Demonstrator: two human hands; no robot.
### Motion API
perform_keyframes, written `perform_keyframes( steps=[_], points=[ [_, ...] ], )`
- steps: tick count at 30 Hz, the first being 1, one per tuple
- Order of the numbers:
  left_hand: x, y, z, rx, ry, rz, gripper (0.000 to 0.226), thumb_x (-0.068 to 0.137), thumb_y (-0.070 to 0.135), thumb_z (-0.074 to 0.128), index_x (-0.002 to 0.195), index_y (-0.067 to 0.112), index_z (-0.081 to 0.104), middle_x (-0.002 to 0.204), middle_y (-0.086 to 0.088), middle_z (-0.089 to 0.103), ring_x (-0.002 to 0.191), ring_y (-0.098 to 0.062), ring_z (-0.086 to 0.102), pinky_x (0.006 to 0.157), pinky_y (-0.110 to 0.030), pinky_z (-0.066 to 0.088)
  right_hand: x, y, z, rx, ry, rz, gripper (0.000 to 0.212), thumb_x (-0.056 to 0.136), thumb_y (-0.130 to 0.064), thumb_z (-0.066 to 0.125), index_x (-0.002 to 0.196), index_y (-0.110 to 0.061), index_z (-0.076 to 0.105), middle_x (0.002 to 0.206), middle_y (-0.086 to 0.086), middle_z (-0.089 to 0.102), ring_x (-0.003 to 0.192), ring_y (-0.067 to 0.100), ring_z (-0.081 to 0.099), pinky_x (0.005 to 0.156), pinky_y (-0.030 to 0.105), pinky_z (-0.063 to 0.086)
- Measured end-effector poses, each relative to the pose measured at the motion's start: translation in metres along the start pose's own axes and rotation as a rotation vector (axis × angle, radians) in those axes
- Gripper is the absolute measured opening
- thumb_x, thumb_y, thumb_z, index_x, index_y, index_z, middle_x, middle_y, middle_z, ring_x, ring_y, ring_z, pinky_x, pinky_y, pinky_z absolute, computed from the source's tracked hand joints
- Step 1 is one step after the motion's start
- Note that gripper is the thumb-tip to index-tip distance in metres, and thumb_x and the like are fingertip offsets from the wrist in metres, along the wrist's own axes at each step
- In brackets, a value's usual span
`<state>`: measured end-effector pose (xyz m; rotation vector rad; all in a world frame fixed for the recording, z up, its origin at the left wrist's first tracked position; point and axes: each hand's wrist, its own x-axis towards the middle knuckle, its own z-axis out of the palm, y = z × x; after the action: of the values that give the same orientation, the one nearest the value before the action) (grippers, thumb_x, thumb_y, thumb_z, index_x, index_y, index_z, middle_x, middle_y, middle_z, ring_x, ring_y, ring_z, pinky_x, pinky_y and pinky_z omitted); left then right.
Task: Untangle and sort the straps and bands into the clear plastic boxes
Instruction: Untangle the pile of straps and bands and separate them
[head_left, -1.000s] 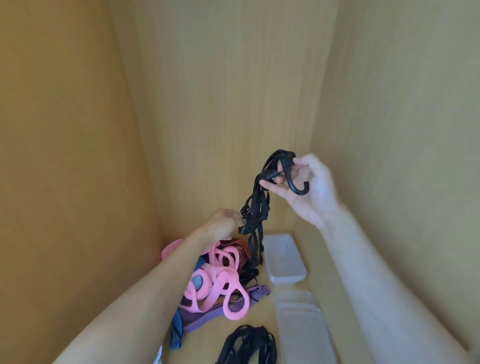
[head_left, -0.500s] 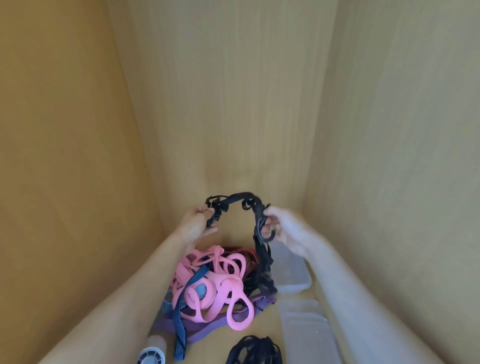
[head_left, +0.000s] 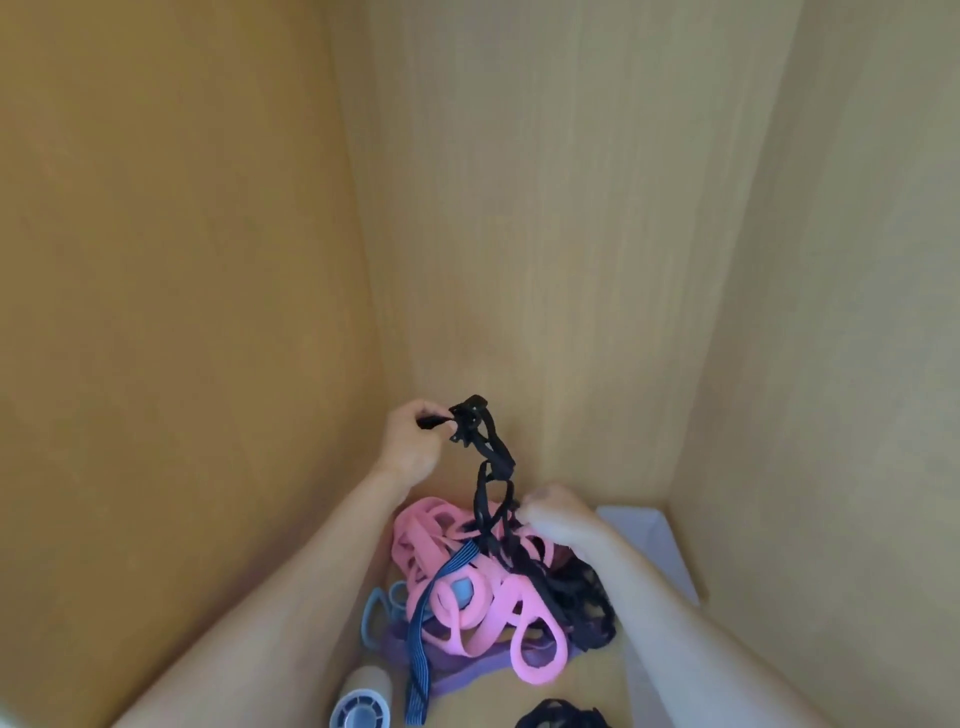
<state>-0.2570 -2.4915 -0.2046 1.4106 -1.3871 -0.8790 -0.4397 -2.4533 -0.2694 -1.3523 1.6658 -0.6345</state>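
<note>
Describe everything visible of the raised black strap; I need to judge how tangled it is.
The black strap is narrow, looks like woven elastic, with a dark clip-like piece at its top. The left hand pinches that top end; the strap hangs in twisted loops to the right hand, which grips it lower. Its remainder lies heaped against the pink bands.

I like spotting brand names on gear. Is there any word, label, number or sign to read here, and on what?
None can be read.
The black strap, held by the left hand and right hand, the pink bands, the clear box and the wooden walls show no lettering.
The grey cylinder is too blurred to tell.
</note>
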Motion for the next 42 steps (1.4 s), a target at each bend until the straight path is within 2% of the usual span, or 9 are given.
perform_keyframes(
  steps=[4,8,15,18,23,28,32,35,42],
  points=[
    [-0.007,0.000,0.004,0.051,-0.056,0.005,0.011,0.092,0.007,0.070,0.086,0.017,0.068,0.101,-0.002,0.070,0.098,-0.021,0.063,0.095,-0.032,0.048,0.003,-0.017,-0.001,0.130,0.275,-0.185,0.019,0.093,-0.007,0.061,0.110,-0.014,0.065,0.114,0.010,0.066,0.096,0.016,0.060,0.084,0.024,0.044],
    [-0.010,0.001,0.012,0.014,-0.103,0.018,0.013,0.090,0.009,0.073,0.082,0.018,0.068,0.099,-0.009,0.073,0.081,-0.021,0.063,0.091,-0.043,0.055,0.006,-0.029,0.001,0.138,0.281,-0.368,0.017,0.085,-0.032,0.072,0.095,-0.035,0.059,0.110,-0.002,0.063,0.096,0.011,0.063,0.082,0.025,0.047],
    [-0.014,0.002,0.025,0.096,-0.046,0.078,0.014,0.085,0.016,0.079,0.079,0.025,0.070,0.086,0.008,0.072,0.082,-0.015,0.066,0.082,-0.032,0.054,-0.001,-0.020,-0.001,0.136,0.277,-0.343,0.024,0.096,-0.022,0.063,0.076,-0.011,0.061,0.064,-0.002,0.054,0.059,0.014,0.046,0.062,0.032,0.037],
    [-0.018,-0.003,0.028,0.254,-0.002,0.134,0.010,0.086,0.017,0.077,0.084,0.025,0.072,0.091,0.010,0.070,0.089,-0.013,0.064,0.076,-0.025,0.044,-0.005,-0.024,-0.003,0.166,0.248,-0.386,0.018,0.097,-0.021,0.062,0.084,-0.010,0.067,0.063,-0.008,0.047,0.055,0.006,0.039,0.058,0.026,0.031],
    [-0.022,-0.013,0.028,0.427,-0.084,0.206,0.023,0.088,0.001,0.070,0.093,0.022,0.075,0.108,0.006,0.065,0.098,-0.011,0.056,0.082,-0.023,0.040,-0.013,-0.041,-0.020,0.232,0.332,-0.442,0.017,0.099,-0.017,0.058,0.094,-0.010,0.073,0.080,0.003,0.067,0.070,0.010,0.053,0.060,0.014,0.040],
    [-0.018,-0.022,0.020,0.154,-0.163,0.058,0.049,0.082,-0.020,0.053,0.079,0.026,0.072,0.100,-0.008,0.074,0.065,-0.024,0.058,0.058,-0.034,0.045,-0.009,-0.036,-0.047,0.374,0.413,-0.289,0.022,0.103,-0.019,0.052,0.090,-0.020,0.069,0.073,-0.009,0.057,0.065,0.010,0.050,0.067,0.027,0.044],
    [-0.022,-0.012,0.016,-0.089,-0.123,-0.029,0.038,0.084,-0.022,0.056,0.086,0.014,0.067,0.103,-0.009,0.071,0.089,-0.018,0.065,0.084,-0.027,0.052,0.000,-0.020,-0.053,0.435,0.320,-0.192,0.021,0.102,-0.013,0.051,0.091,-0.008,0.069,0.070,-0.006,0.055,0.059,0.015,0.048,0.066,0.030,0.044],
    [-0.015,-0.010,0.014,-0.223,-0.021,-0.068,0.036,0.082,-0.020,0.063,0.087,0.015,0.067,0.106,-0.006,0.070,0.103,-0.023,0.067,0.101,-0.039,0.051,0.002,-0.008,-0.051,0.314,0.247,-0.155,0.021,0.096,-0.012,0.052,0.083,-0.003,0.066,0.065,-0.003,0.051,0.058,0.018,0.046,0.067,0.032,0.045],
    [-0.011,-0.010,0.016,-0.207,0.173,-0.029,0.032,0.085,-0.008,0.071,0.087,0.024,0.072,0.093,0.005,0.070,0.096,-0.018,0.068,0.090,-0.024,0.050,-0.016,-0.006,-0.043,0.005,-0.023,-0.194,0.028,0.087,-0.013,0.049,0.060,-0.017,0.046,0.055,-0.005,0.035,0.056,0.016,0.035,0.064,0.032,0.040]
  ],
)
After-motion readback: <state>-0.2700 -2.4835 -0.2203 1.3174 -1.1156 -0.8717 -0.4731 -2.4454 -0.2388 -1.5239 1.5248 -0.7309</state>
